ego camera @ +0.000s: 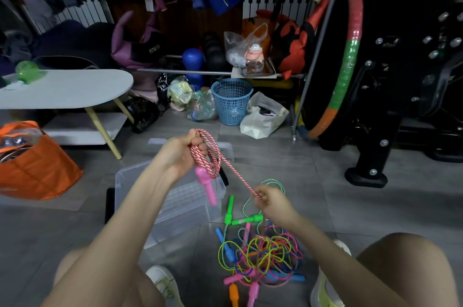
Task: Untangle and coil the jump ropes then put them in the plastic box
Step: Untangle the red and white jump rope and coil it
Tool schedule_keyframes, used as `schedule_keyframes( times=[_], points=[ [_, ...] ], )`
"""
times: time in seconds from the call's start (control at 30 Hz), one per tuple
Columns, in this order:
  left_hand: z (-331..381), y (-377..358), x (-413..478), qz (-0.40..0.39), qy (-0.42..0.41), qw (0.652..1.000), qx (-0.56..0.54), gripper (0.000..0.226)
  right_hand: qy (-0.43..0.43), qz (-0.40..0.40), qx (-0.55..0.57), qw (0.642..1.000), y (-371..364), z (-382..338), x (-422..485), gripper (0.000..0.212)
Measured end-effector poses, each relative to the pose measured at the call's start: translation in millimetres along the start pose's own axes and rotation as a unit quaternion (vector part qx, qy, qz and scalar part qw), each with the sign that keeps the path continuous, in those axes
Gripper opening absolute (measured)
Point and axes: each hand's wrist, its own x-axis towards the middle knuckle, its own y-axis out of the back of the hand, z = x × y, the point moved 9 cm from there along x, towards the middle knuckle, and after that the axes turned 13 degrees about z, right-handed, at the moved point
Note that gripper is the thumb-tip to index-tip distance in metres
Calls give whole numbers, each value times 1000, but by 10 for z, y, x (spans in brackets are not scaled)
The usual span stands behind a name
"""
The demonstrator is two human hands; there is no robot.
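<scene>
While the left hand (183,153) grips the pink rope's coils (206,156) and the right hand (269,200) pinches its strand, coiling's underway — next, draw more from the floor tangle (263,254).

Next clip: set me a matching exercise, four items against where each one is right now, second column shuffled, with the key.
1. pink-and-white rope
2. green handles
3. blue basket
4. plastic box

A. lying on the floor right beside the box
B. on the floor, below the left hand
C. coiled in the left hand, stretched to the right hand
D. standing upright farther back on the floor

Pairs: 1-C, 2-A, 3-D, 4-B
</scene>
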Motion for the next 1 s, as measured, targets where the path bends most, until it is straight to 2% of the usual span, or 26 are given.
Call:
schedule_keyframes(
  times=[0.1,0.2,0.3,0.37,0.43,0.5,0.57,0.7,0.77,0.9,1.0],
  points=[
    [104,-104,-43,-42,-17,999,21,27,-62,-1,23,998,-123,474,-129,34],
    [172,-199,-95,-71,-45,996,43,28,-131,19,78,988,-196,948,-327,32],
    [164,-196,-120,-64,-71,992,87,28,-167,84,131,974,-69,1121,-416,30],
    [152,-146,-86,-44,-75,991,99,26,-137,134,127,973,175,886,-339,31],
    [127,-84,-28,-24,-68,992,99,23,-49,181,86,979,472,417,-218,29],
    [93,-48,18,-12,-62,993,98,21,21,224,40,974,745,-92,-161,17],
    [54,-30,51,-8,-61,993,105,21,59,244,-7,968,931,-546,-127,21],
    [60,-18,68,-6,-85,988,132,19,121,167,-207,956,868,-1069,-50,22],
    [54,-30,61,-14,-104,979,175,19,163,104,-236,952,736,-1210,-91,22],
    [-51,-98,-27,-55,-123,951,280,19,214,31,-136,967,638,-1446,-160,20],
    [-210,-162,-130,-89,-101,945,299,13,180,2,2,984,638,-1450,-77,15]
  ],
)
